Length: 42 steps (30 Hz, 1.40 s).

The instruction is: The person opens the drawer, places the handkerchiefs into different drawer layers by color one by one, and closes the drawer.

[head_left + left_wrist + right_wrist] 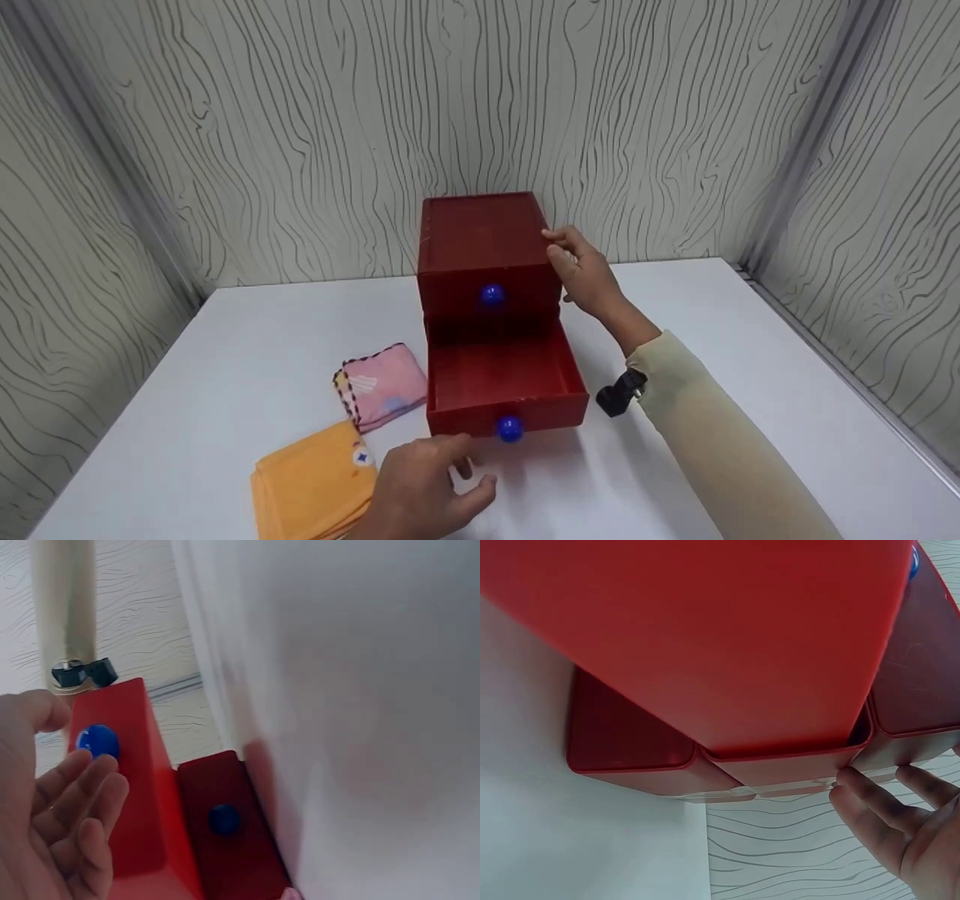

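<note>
A dark red drawer cabinet (484, 232) stands on the white table, its middle drawer (499, 367) pulled out and bare inside. Just in front of that drawer is my left hand (424, 480), thumb and loosely bent fingers apart. In the left wrist view its fingertips overlap the drawer's round blue knob (98, 741), with nothing gripped. My right hand (589, 274) rests at the cabinet's upper right side, fingers (870, 802) against the side wall. Left of the cabinet lie a folded pink cloth (386, 382) with a dark-stitched edge and a folded orange cloth (311, 480).
The top drawer's blue knob (493, 294) and the bottom drawer's knob (224, 820) sit on closed fronts. Wood-patterned panels (300, 135) enclose the white table (247, 337) at the back and sides. A black wrist camera (621, 391) juts from the right sleeve.
</note>
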Available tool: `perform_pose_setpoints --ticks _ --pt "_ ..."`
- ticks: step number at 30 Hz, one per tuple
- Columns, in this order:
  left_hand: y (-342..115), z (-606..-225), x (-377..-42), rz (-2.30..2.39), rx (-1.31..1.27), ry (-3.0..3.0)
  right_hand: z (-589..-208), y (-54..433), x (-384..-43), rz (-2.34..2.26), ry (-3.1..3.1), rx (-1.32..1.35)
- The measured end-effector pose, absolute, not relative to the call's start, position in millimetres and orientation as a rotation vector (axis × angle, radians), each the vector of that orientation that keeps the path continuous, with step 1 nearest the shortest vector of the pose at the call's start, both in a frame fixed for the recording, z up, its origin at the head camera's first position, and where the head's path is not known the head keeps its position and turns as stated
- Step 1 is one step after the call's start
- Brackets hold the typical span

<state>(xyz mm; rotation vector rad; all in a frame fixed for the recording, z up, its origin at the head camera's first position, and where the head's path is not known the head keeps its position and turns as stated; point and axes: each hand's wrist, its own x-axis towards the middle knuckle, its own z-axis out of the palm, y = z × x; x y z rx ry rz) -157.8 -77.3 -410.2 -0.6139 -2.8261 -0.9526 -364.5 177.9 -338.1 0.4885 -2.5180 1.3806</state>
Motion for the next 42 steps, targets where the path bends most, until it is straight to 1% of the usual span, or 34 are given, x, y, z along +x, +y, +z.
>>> perform_pose_setpoints --ticks 5,8,15,19,27,32,39,42 --pt "-94 -420 -157 -0.918 -0.567 -2.956 -336 179 -363 1.406 -2.514 0.483" --pt "-107 -424 -157 -0.809 -0.527 -2.986 -335 179 -362 1.412 -2.513 0.484" --pt "-137 -428 -163 -0.686 -0.291 -3.081 -335 178 -362 1.420 -2.503 0.500" --pt "-151 -429 -170 -0.650 -0.198 -3.148 -336 179 -362 1.433 -2.493 0.511" --pt "-164 -434 -179 -0.555 0.062 -3.288 -337 178 -363 1.446 -2.488 0.503" --pt "-167 -437 -181 -0.564 0.082 -3.322 -334 175 -360 1.456 -2.499 0.488" --pt "-170 -440 -183 -0.569 0.084 -3.363 -314 167 -334 1.437 -2.522 0.483" --pt "-171 -441 -183 -0.585 0.085 -3.371 -311 166 -329 1.437 -2.519 0.484"
